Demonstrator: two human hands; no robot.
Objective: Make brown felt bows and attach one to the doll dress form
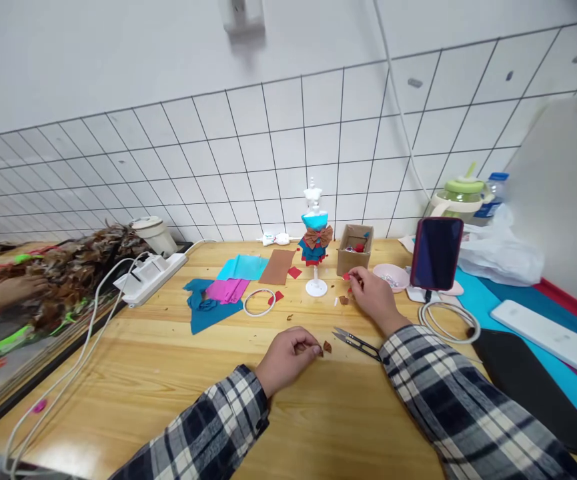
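My left hand (289,361) is low over the table with thumb and forefinger pinched together on a small brown scrap. Another brown scrap (327,347) lies just beyond those fingertips. Farther forward, my right hand (372,298) is closed, fingertips pressed together beside a red scrap (347,277); what they hold, if anything, is hidden. Thread snips (358,343) lie between my hands, close to the right sleeve. Ahead stands a small white dress form (313,197) on a round base, wearing a blue dress (313,253) with a brown bow (318,237).
A cardboard box (347,262), pink bowl (382,270) and propped phone (437,255) stand at right. Blue, pink and brown sheets (277,267) and a white ring (246,303) lie left of the form. Cables trail from a power strip (155,283). Another person's hand (21,291) is far left.
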